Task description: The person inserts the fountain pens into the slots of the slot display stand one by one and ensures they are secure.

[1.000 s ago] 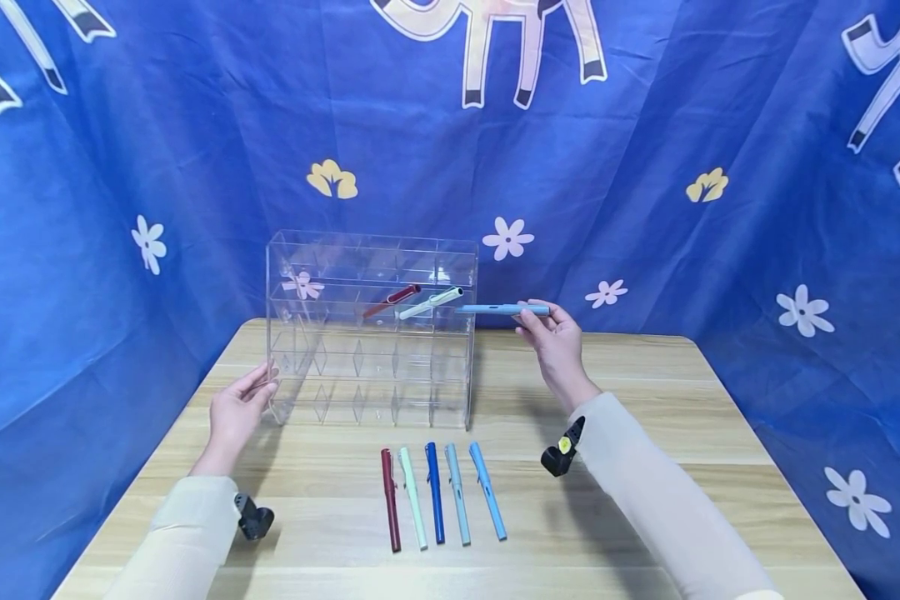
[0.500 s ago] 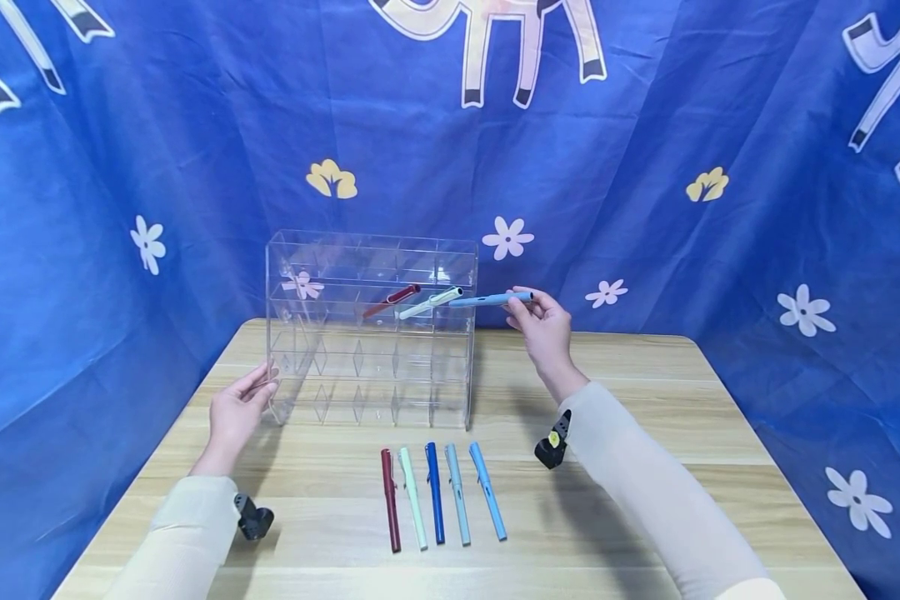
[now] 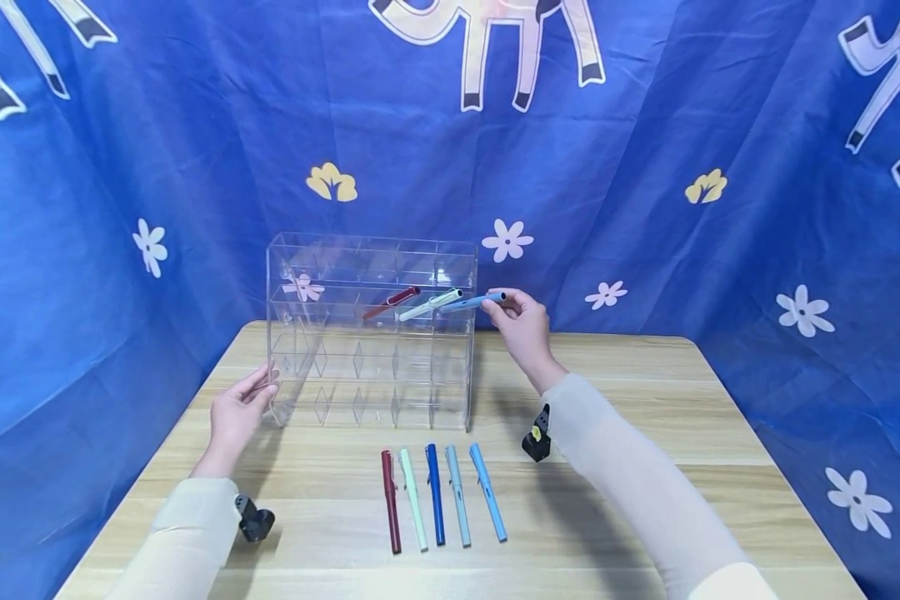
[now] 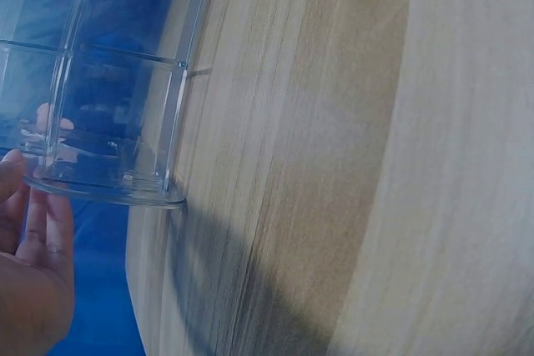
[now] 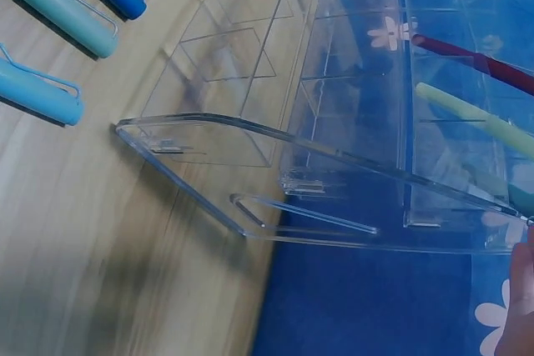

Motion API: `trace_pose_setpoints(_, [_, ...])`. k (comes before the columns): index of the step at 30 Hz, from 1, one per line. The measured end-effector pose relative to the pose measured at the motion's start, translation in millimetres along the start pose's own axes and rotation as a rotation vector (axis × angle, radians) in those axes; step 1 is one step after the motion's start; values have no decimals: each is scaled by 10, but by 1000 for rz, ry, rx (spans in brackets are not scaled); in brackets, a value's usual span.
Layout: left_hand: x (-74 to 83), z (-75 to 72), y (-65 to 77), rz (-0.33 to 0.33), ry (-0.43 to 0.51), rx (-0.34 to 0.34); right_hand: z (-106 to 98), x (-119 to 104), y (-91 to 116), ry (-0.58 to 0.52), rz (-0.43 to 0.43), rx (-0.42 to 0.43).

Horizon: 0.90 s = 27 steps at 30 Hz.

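A clear acrylic pen rack (image 3: pixel 378 367) with tiered compartments stands upright on the table. My left hand (image 3: pixel 232 417) grips its left side wall low down, thumb on one face and fingers behind; the left wrist view shows this hand (image 4: pixel 37 281) at the rack's edge. My right hand (image 3: pixel 527 329) pinches a light blue pen (image 3: pixel 467 303) near its upper end, the other end inside a right-hand compartment of an upper tier. Left of it, a dark red pen (image 3: pixel 392 302) and a mint green pen (image 3: pixel 429 305) lean in neighbouring compartments. Only part of the right hand (image 5: pixel 519 306) enters the right wrist view.
Before the rack, a row of pens lies on the wooden table (image 3: pixel 330 517): dark red (image 3: pixel 391 500), mint (image 3: pixel 413 500), dark blue (image 3: pixel 435 493), grey-blue (image 3: pixel 458 496) and light blue (image 3: pixel 488 492). A blue patterned curtain (image 3: pixel 420 167) hangs behind the table.
My right hand has moved left, sliding the light blue pen into the rack, and the pen now tilts with its outer end higher. The left hand stays on the rack.
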<state>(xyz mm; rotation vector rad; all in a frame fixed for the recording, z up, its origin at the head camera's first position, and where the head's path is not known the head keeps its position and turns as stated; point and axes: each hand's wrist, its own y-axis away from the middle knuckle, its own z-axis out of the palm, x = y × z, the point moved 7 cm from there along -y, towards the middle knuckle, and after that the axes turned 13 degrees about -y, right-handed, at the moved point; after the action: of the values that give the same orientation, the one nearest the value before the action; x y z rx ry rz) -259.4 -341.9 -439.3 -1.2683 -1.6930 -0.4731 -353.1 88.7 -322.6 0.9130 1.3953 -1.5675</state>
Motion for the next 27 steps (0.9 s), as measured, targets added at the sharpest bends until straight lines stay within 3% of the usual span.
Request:
trace_pose_setpoints(11, [13, 16, -11, 32, 8, -13, 99, -27, -47, 178, -34, 2])
trace_pose_setpoints(27, [-15, 13, -8, 24, 11, -5, 151, 3, -71, 225, -23, -9])
